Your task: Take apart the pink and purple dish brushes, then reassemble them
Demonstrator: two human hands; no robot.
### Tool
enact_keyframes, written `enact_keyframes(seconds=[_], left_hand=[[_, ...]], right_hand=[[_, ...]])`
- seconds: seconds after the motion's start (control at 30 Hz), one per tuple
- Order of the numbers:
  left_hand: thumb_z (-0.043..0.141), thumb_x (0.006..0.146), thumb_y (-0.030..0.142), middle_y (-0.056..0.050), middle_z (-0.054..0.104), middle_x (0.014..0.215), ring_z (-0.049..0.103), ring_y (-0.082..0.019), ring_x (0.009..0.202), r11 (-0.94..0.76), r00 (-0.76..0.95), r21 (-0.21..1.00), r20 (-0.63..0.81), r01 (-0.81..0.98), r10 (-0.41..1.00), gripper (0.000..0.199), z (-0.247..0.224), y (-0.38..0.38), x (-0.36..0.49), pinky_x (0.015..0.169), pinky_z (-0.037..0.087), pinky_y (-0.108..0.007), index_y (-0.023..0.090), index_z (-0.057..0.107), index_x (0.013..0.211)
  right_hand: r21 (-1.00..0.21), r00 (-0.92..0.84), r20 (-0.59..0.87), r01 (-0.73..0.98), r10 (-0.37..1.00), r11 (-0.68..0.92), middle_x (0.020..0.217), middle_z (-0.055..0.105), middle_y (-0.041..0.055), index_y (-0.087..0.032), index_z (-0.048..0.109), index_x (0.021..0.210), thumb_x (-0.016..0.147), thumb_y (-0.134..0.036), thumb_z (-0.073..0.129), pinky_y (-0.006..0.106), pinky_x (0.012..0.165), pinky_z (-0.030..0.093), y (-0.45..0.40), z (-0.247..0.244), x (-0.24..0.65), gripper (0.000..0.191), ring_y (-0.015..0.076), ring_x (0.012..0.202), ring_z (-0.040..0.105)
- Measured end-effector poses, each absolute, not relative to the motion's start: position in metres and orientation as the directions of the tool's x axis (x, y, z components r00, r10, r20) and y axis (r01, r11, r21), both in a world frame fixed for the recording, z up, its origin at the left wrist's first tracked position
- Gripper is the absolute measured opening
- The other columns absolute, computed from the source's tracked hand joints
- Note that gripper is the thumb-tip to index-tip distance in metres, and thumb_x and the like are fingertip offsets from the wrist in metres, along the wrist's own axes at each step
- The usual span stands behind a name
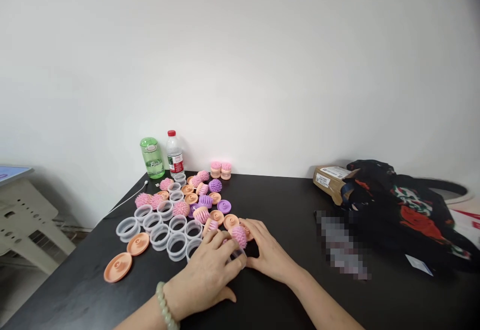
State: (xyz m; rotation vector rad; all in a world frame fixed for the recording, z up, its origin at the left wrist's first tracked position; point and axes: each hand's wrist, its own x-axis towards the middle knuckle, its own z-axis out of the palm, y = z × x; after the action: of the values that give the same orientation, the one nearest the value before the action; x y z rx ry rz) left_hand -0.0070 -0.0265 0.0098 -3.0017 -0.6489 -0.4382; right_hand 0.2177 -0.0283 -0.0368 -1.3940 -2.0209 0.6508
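Black counter (285, 210), parts scattered. Left hand (204, 275) curled around clear plastic ring (237, 256); right hand (268, 247) spread, fingertips just beside pink spiky cap (239, 236), hands working close together.

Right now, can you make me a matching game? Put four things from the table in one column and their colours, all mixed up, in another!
Things:
1. Flat disc at the front
2. Round ring
3. Wider bottle by the wall
4. Cardboard parcel

Colours:
A. Green
B. Brown
C. Peach
D. Clear

Right pairs: 1-C, 2-D, 3-A, 4-B
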Motion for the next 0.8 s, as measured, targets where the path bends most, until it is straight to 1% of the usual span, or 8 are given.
enact_keyframes(seconds=[0.17, 0.33, 0.43, 0.53, 0.6, 0.67, 0.73, 0.8], left_hand=[[0.088, 0.067, 0.034, -0.007, 0.061, 0.119, 0.052, -0.034, 0.118, -0.866, 0.837, -0.06, 0.294, 0.497, 0.461, 0.069, -0.002, -0.021, -0.005, 0.108, 0.035, -0.06, 0.022, 0.052, 0.124], [0.074, 0.083, 0.027, -0.005, 0.063, 0.115, 0.054, -0.033, 0.118, -0.819, 0.79, -0.096, 0.349, 0.565, 0.504, 0.044, -0.011, -0.015, -0.007, 0.105, 0.038, -0.059, 0.023, 0.054, 0.121], [0.082, 0.073, 0.043, -0.007, 0.062, 0.118, 0.054, -0.034, 0.118, -0.816, 0.771, -0.05, 0.366, 0.576, 0.521, 0.055, -0.009, -0.016, -0.008, 0.106, 0.037, -0.059, 0.022, 0.056, 0.117], [0.08, 0.066, 0.06, -0.008, 0.064, 0.111, 0.055, -0.034, 0.113, -0.828, 0.752, 0.01, 0.412, 0.561, 0.515, 0.066, -0.005, -0.02, -0.007, 0.104, 0.037, -0.059, 0.02, 0.058, 0.113], [0.077, 0.069, 0.061, -0.007, 0.065, 0.101, 0.057, -0.031, 0.104, -0.846, 0.747, 0.026, 0.457, 0.532, 0.484, 0.06, -0.001, -0.024, -0.006, 0.102, 0.038, -0.056, 0.018, 0.06, 0.108], [0.072, 0.075, 0.062, -0.007, 0.065, 0.094, 0.057, -0.028, 0.098, -0.878, 0.753, 0.032, 0.499, 0.478, 0.429, 0.055, 0.001, -0.028, -0.004, 0.099, 0.04, -0.051, 0.017, 0.061, 0.104], [0.063, 0.084, 0.06, -0.007, 0.065, 0.091, 0.056, -0.027, 0.095, -0.914, 0.765, 0.026, 0.537, 0.405, 0.355, 0.048, 0.002, -0.032, -0.002, 0.095, 0.042, -0.047, 0.016, 0.061, 0.102], [0.057, 0.094, 0.045, -0.004, 0.064, 0.085, 0.057, -0.025, 0.095, -0.938, 0.773, 0.03, 0.556, 0.346, 0.304, 0.028, -0.001, -0.035, 0.001, 0.091, 0.043, -0.043, 0.018, 0.061, 0.098]], right_hand=[[-0.628, -0.311, 0.187, 0.691, 0.932, 0.357, 0.15, 0.045, 0.0132, -0.021, 0.042, 0.145, 0.072, -0.028, 0.078, 0.054, 0.116, 0.032, -0.017, -0.047, 0.216, 0.081, 0.0328, 0.145, 0.03], [-0.582, -0.345, 0.202, 0.71, 0.916, 0.396, 0.152, 0.042, 0.0131, -0.021, 0.042, 0.145, 0.071, -0.03, 0.079, 0.054, 0.118, 0.03, -0.003, -0.048, 0.213, 0.083, 0.0328, 0.146, 0.029], [-0.566, -0.359, 0.241, 0.703, 0.902, 0.431, 0.151, 0.041, 0.0128, -0.022, 0.043, 0.142, 0.073, -0.024, 0.074, 0.051, 0.116, 0.034, 0.0, -0.047, 0.214, 0.075, 0.0313, 0.143, 0.034], [-0.518, -0.369, 0.354, 0.688, 0.859, 0.509, 0.144, 0.046, 0.0125, -0.024, 0.049, 0.135, 0.081, -0.021, 0.062, 0.05, 0.114, 0.038, -0.001, -0.046, 0.221, 0.056, 0.0299, 0.139, 0.039], [-0.48, -0.313, 0.455, 0.702, 0.834, 0.526, 0.136, 0.052, 0.0127, -0.023, 0.053, 0.127, 0.089, -0.025, 0.054, 0.051, 0.111, 0.04, 0.004, -0.043, 0.228, 0.038, 0.0293, 0.135, 0.045], [-0.474, -0.192, 0.521, 0.744, 0.831, 0.47, 0.13, 0.056, 0.0129, -0.022, 0.055, 0.122, 0.094, -0.033, 0.047, 0.05, 0.107, 0.044, 0.019, -0.038, 0.234, 0.031, 0.0283, 0.126, 0.052], [-0.489, -0.117, 0.513, 0.775, 0.851, 0.401, 0.13, 0.053, 0.015, -0.019, 0.05, 0.128, 0.095, -0.04, 0.044, 0.049, 0.102, 0.048, 0.046, -0.031, 0.237, 0.039, 0.028, 0.119, 0.056], [-0.497, -0.081, 0.49, 0.792, 0.868, 0.354, 0.134, 0.05, 0.016, -0.018, 0.047, 0.133, 0.094, -0.046, 0.046, 0.047, 0.1, 0.049, 0.083, -0.023, 0.237, 0.048, 0.0281, 0.118, 0.056]])
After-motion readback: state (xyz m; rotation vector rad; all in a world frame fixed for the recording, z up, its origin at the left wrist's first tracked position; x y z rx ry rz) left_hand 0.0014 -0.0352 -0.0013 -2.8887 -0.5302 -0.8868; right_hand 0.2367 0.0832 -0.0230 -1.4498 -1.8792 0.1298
